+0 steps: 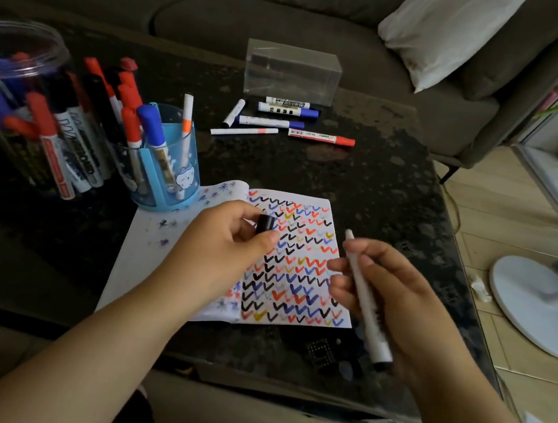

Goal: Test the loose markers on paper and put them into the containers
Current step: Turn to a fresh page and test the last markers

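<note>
Left hand (230, 237) pinches a black cap (265, 223); right hand (389, 292) grips an uncapped marker (364, 299), label unreadable.

Dark speckled table (359, 185) — notebook (149, 249), two containers (169, 165), clear box (292, 71) (far edge), loose markers (280, 122).

Right hand (396, 292) motion-blurred

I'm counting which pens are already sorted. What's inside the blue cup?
The blue cup holds a blue-capped marker, red-capped markers and a thin white pen with an orange band. Their lower ends blur behind the tinted wall, so an exact count is unclear.
</note>
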